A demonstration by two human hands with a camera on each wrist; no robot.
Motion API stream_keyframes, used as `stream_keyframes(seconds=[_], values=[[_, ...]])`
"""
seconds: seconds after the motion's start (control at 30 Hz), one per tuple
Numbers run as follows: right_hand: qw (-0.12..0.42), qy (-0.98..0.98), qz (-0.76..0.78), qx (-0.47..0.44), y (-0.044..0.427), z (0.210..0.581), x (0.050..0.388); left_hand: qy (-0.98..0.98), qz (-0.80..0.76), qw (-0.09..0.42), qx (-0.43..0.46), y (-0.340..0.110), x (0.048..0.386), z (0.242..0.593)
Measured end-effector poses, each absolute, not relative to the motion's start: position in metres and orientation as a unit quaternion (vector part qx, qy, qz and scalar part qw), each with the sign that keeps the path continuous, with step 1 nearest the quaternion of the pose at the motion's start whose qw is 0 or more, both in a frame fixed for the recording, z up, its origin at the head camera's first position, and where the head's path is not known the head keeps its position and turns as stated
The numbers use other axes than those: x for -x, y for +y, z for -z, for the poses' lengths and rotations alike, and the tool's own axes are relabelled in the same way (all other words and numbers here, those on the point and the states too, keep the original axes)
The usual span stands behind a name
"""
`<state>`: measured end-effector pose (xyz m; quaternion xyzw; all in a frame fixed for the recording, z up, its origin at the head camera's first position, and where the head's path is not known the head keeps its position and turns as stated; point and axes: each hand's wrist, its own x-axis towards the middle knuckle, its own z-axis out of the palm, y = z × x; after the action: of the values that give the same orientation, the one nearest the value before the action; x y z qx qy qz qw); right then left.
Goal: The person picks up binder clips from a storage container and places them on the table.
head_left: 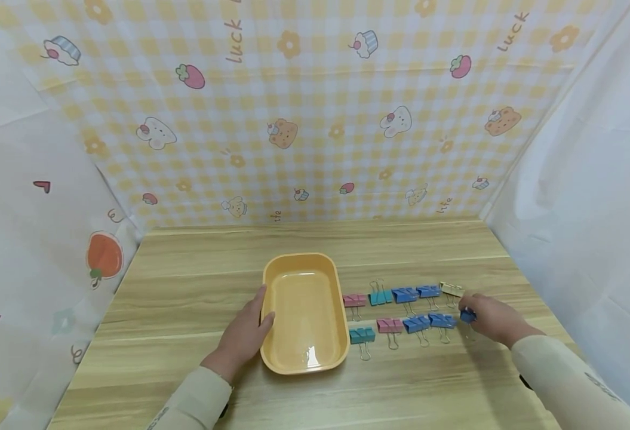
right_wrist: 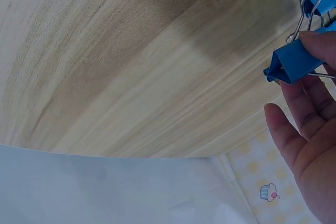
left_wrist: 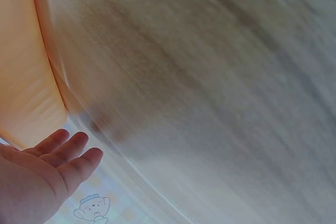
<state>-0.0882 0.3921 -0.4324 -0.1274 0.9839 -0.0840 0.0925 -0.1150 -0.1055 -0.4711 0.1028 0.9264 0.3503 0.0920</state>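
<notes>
My right hand (head_left: 494, 318) pinches a blue binder clip (right_wrist: 295, 62) between thumb and fingers at the right end of two rows of clips. In the head view only a small part of that clip shows under the fingertips. Its wire handles stand out in the right wrist view. My left hand (head_left: 243, 330) rests against the left side of a yellow plastic tray (head_left: 270, 358), its thumb at the rim. In the left wrist view, three straight fingers (left_wrist: 79, 169) lie beside the tray's outer wall. The tray holds nothing.
Right of the tray, the back row has a pink clip (head_left: 355, 300), a teal clip (head_left: 381, 297), two blue clips (head_left: 404, 294) and a yellow clip (head_left: 451, 289). In front lie a teal clip (head_left: 362, 335), a pink clip (head_left: 390, 325) and two blue clips (head_left: 417, 323). Cloth surrounds the wooden table (head_left: 186, 269).
</notes>
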Motion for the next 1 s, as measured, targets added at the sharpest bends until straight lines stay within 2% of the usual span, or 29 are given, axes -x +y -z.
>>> stream_keyframes(seconds=[1.0], values=[[0.106,0.983,0.084,0.123,0.395,0.453,0.098,0.926,-0.351,0.087,-0.109,-0.106,0.115,0.471]])
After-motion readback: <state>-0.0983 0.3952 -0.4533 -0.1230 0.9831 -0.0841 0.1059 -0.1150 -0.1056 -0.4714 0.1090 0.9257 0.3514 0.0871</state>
